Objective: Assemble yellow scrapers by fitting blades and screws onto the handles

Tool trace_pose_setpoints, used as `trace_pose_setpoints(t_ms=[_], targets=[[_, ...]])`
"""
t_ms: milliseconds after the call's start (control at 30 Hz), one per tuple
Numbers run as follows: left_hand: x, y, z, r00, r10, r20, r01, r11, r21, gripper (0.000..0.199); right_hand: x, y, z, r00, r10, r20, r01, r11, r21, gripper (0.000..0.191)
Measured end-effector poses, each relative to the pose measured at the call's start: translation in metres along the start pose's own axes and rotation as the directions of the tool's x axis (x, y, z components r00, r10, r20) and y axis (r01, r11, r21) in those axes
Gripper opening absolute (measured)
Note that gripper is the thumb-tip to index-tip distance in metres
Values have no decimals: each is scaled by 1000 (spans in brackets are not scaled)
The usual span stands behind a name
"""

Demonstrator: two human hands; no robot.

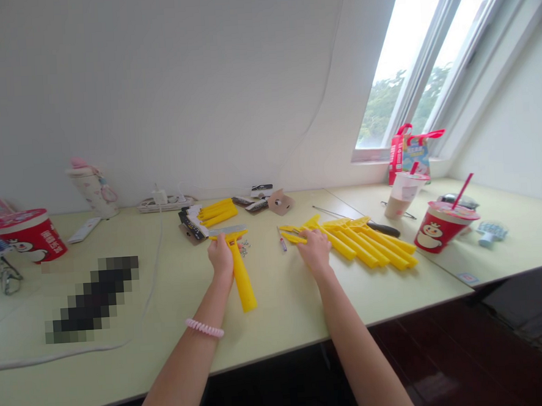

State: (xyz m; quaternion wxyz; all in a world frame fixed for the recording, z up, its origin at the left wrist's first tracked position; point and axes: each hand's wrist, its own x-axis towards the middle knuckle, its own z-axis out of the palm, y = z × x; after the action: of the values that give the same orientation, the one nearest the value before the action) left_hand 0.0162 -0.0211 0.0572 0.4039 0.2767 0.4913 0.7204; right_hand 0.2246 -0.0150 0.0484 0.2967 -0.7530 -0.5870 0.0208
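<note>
My left hand point(220, 256) is closed round the neck of a yellow scraper point(243, 281), whose metal blade points to the back and whose handle points toward me. My right hand point(315, 247) rests at the left end of a row of yellow scraper handles point(374, 242), touching a yellow piece; its fingers are partly hidden, and whether they grip it cannot be told. A small screwdriver point(282, 243) lies just left of that hand. Tiny metal parts point(245, 246) sit beside the held scraper. Farther back are more yellow handles point(219, 211) and black cardboard packaging point(192, 224).
Torn cardboard point(280, 202) lies near the wall beside a power strip point(165, 203). Red cups point(442, 226) stand right, with another red tub point(29, 236) and a bottle point(93, 189) left. A white cable point(150, 290) crosses the left table. A black-handled tool point(383, 228) lies behind the row.
</note>
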Motion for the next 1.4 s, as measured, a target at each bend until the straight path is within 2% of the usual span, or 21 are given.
trace_pose_setpoints(t_ms=[133, 300, 433, 633, 700, 767, 833, 867, 900, 967, 1033, 1067, 1133, 1200, 1300, 1400], targets=[[-1, -3, 2, 999, -8, 42, 8, 1000, 12, 26, 6, 14, -5, 998, 47, 43, -47, 999, -5, 27], [-3, -4, 3, 997, 9, 77, -11, 1000, 14, 25, 9, 10, 2, 997, -59, 50, 61, 998, -36, 33], [-4, -5, 4, 994, 10, 113, -14, 999, 31, 26, 10, 3, 13, 993, -96, 74, 102, 991, -91, 30], [-9, -7, 6, 989, 5, 148, -15, 997, 71, 27, 13, 2, 19, 994, -110, 7, 111, 993, -51, 25], [-11, -7, 7, 986, 16, 167, -28, 997, 70, 27, 14, 3, 18, 993, -105, -50, 106, 994, 12, 26], [-12, -7, 7, 984, 12, 175, -25, 997, 72, 26, 14, 3, 17, 991, -83, -105, 98, 985, 145, 25], [-13, -6, 8, 984, -8, 180, -6, 997, 79, 25, 14, 1, 14, 993, -16, -119, 61, 922, 382, 22], [-13, -6, 9, 983, -23, 182, 8, 997, 82, 24, 13, 0, 12, 995, 29, -99, 28, 848, 529, 24], [-14, -6, 9, 981, -36, 189, 19, 996, 86, 24, 12, -2, 10, 996, 70, -58, -13, 741, 672, 31], [-15, -7, 10, 975, -52, 214, 32, 994, 100, 24, 10, -5, 6, 994, 97, 54, -93, 459, 884, 47], [-16, -9, 11, 966, -68, 250, 37, 991, 128, 23, 9, -7, 1, 988, 54, 146, -154, 190, 970, 54], [-16, -10, 11, 960, -75, 269, 36, 989, 145, 23, 8, -8, -2, 984, 20, 176, -177, 91, 980, 53], [-16, -13, 11, 948, -86, 307, 33, 984, 173, 23, 9, -9, -4, 975, -35, 221, -222, -19, 975, 42], [-16, -16, 11, 934, -94, 345, 28, 981, 191, 22, 9, -11, -5, 966, -20, 258, -258, -26, 966, 29], [-16, -18, 11, 917, -122, 380, 43, 977, 209, 24, 7, -13, -4, 959, 8, 284, -284, 94, 954, 24], [-17, -20, 12, 902, -158, 401, 69, 972, 226, 26, 1, -18, -4, 944, -127, 306, -274, 217, 937, 26]])
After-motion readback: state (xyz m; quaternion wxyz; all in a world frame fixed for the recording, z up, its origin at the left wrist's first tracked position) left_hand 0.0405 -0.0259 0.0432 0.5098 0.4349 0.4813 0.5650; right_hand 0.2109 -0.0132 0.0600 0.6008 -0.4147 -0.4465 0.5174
